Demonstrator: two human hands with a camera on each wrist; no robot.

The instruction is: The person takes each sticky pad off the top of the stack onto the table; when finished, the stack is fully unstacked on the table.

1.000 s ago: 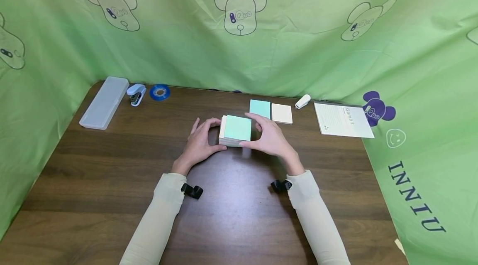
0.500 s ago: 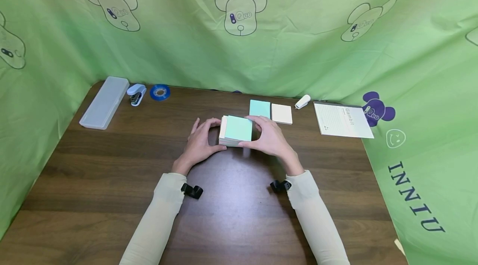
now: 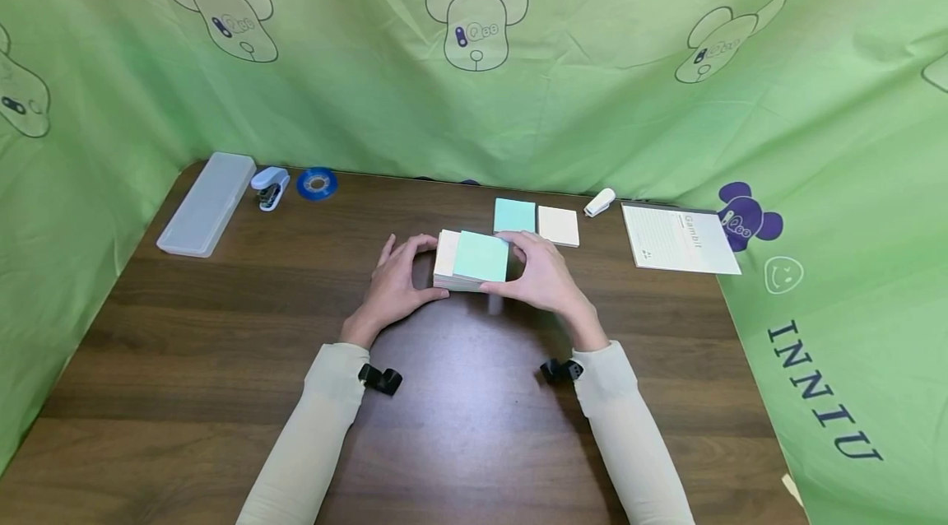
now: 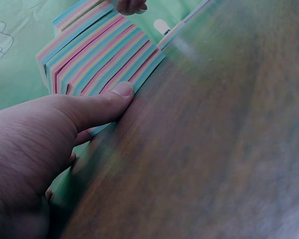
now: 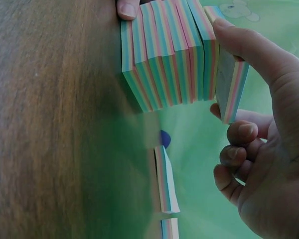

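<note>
A stack of sticky note pads (image 3: 446, 256) with pink, yellow, blue and green striped edges (image 4: 97, 57) stands mid-table. My left hand (image 3: 396, 282) holds it low on its left side, thumb at the front face and fingers behind. My right hand (image 3: 544, 276) pinches the top sticky note pad (image 3: 481, 258), mint green above, between thumb and forefinger. That pad sits shifted right of the pile, baring a cream surface beneath. In the right wrist view, the pinched pad (image 5: 232, 87) tilts slightly away from the stack, and the other fingers curl beside it.
Behind the right hand lie a teal pad (image 3: 514, 215) and a cream pad (image 3: 558, 225). A white clip-like object (image 3: 600, 202) and a notebook (image 3: 681, 239) are farther right. Back left are a translucent case (image 3: 207, 204), a stapler (image 3: 271, 186) and a blue tape roll (image 3: 317, 183).
My right hand has drawn the top sticky note pad a little to the right, exposing more of the cream one below. The left hand has stayed in place on the stack.
</note>
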